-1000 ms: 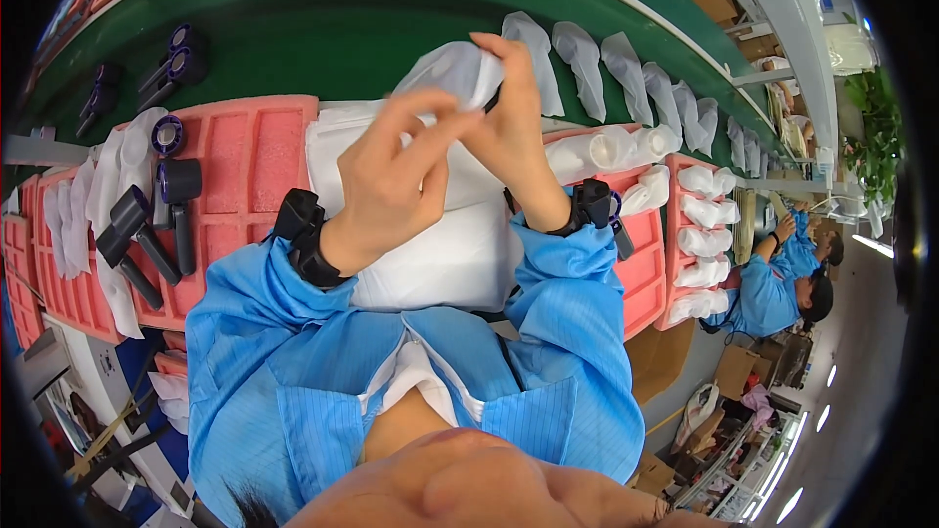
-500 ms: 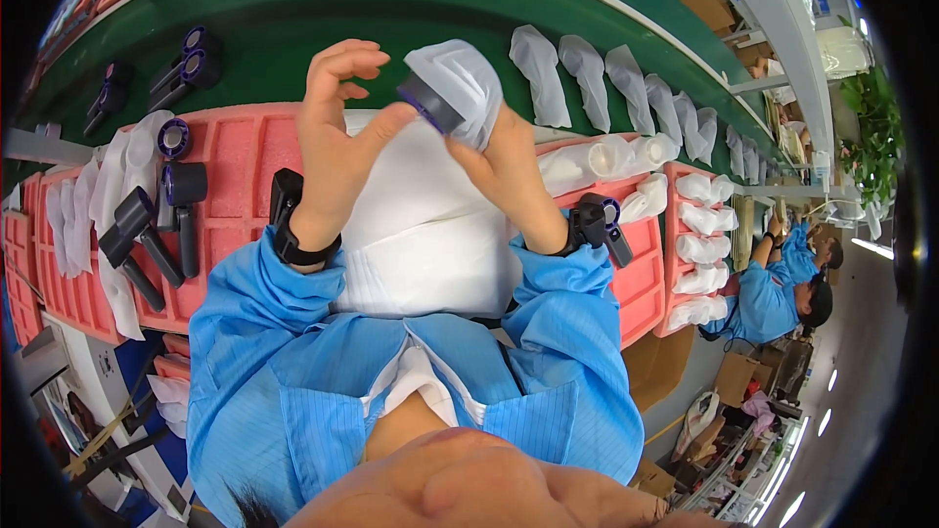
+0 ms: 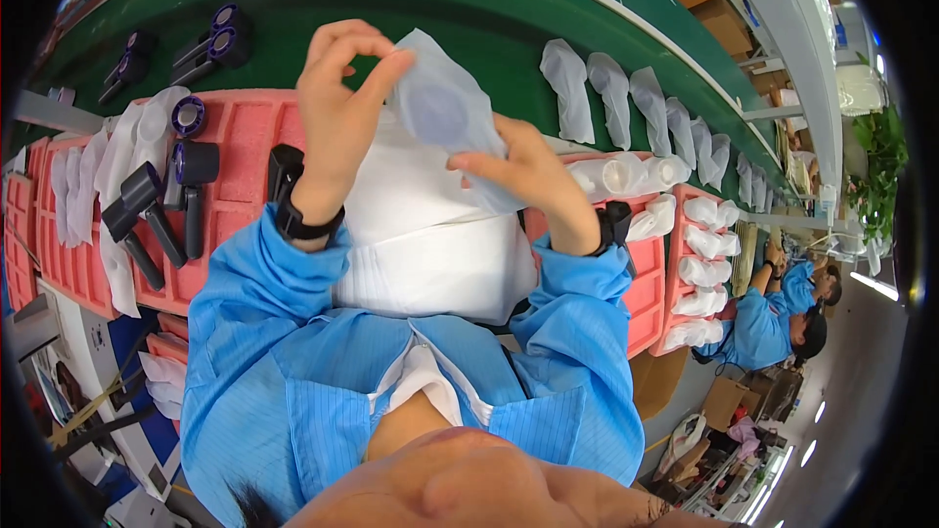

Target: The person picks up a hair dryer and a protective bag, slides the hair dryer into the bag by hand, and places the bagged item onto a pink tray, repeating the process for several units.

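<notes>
A hair dryer in a translucent white bag (image 3: 445, 103) is held up in front of me; its round purple-rimmed end shows dimly through the film. My left hand (image 3: 342, 98) is closed, pinching the bag's upper left edge between thumb and fingertips. From the right, my right hand (image 3: 533, 176) grips the bag lower down, around the wrapped dryer's handle. Beneath both hands lies a stack of flat white bags (image 3: 430, 264). Bare dark grey hair dryers (image 3: 147, 200) rest on the pink tray (image 3: 245, 152) to my left.
Several bagged dryers stand in a row (image 3: 608, 88) on the green conveyor belt (image 3: 391, 0). More wrapped pieces (image 3: 704, 246) fill a pink tray at right. Bare dryers (image 3: 210, 44) sit on the belt at far left. Co-workers in blue (image 3: 768, 318) are at far right.
The bag now covers the dryer's purple-rimmed end, which stuck out before. My left hand has gone from spread fingers to pinching the bag's edge. My right hand has moved slightly right and down.
</notes>
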